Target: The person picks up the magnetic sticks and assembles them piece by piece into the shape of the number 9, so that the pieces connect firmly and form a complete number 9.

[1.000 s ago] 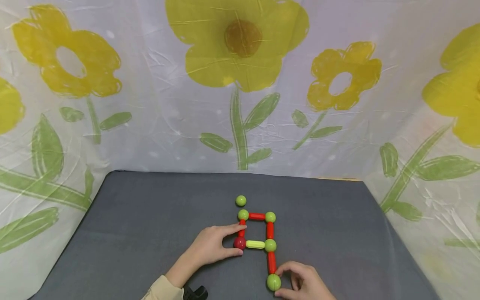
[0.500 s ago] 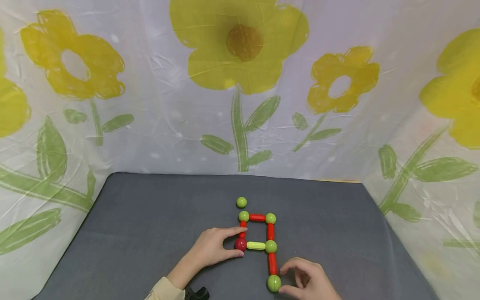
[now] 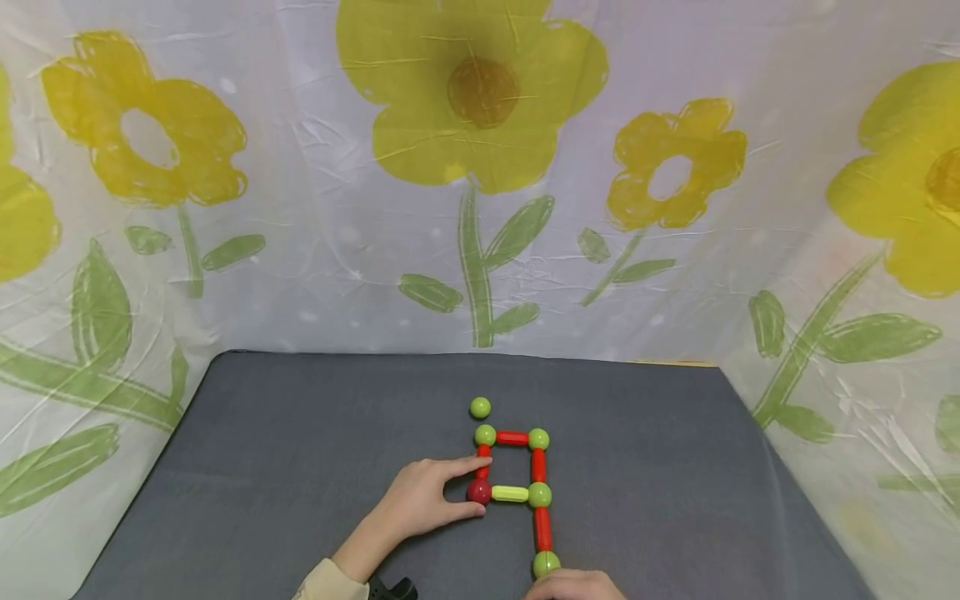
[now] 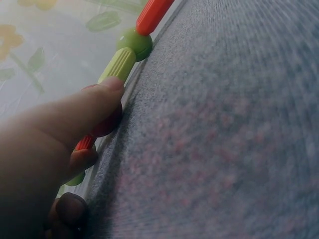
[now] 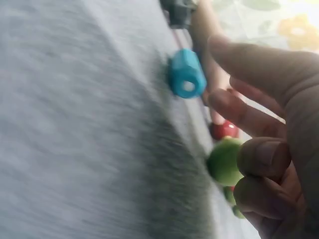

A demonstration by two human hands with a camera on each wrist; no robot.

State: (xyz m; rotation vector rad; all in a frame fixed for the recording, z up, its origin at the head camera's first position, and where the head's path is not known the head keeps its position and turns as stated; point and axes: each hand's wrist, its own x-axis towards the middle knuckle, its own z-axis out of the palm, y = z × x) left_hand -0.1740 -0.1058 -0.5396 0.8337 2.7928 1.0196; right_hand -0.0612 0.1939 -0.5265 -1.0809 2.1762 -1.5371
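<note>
A figure of toy building rods and balls lies on the dark cloth: red rods (image 3: 512, 438), one yellow-green rod (image 3: 510, 494), several green balls (image 3: 540, 495) and a dark red ball (image 3: 479, 491). My left hand (image 3: 427, 498) holds the figure's left side, thumb against the dark red ball and forefinger on the red rod above it. My right hand (image 3: 576, 586) is at the bottom edge of the head view, beside the lowest green ball (image 3: 546, 563). In the right wrist view a blue rod (image 5: 187, 74) lies near its thumb and forefinger, which are apart with nothing between them.
One loose green ball (image 3: 480, 407) lies just behind the figure. Dark cloth covers the table (image 3: 300, 417); a white curtain (image 3: 315, 250) printed with yellow flowers hangs behind and at both sides. A black strap (image 3: 393, 589) shows at the left wrist.
My right hand has drawn away from the lowest green ball and moved down toward the near edge, mostly out of the head view. My left hand keeps its hold; the figure stays put.
</note>
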